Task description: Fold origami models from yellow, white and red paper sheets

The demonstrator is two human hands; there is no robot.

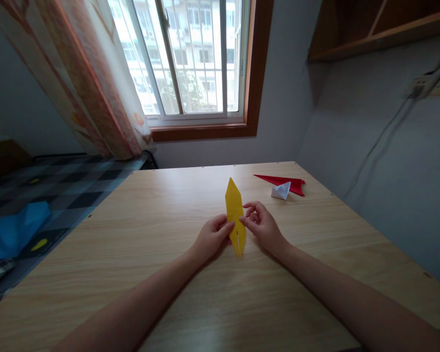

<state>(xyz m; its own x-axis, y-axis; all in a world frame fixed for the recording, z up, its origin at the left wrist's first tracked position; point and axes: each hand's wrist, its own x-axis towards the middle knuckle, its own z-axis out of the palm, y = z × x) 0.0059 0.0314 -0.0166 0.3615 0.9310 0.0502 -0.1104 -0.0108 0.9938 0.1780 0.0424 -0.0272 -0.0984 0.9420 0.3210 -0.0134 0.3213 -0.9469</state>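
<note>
A wooden table (168, 274) bears yellow (235, 208), red (278, 181) and white folded paper (280, 190).

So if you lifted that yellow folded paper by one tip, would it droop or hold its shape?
The yellow folded paper would probably hold fairly straight: it looks creased into a narrow, layered diamond. It is likely very light, so a nudge could slide it across the smooth wooden table. The split lower end may splay, since its two points look separate.

Your yellow origami paper (235, 215) is folded into a long, narrow diamond — flat on the wooden desk, its sharp tip pointing to 12 o'clock. The lower end, toward 6 o'clock, splits into two thin points with a slit between. It lies at the desk's middle — creases crisp, colour even.
</note>
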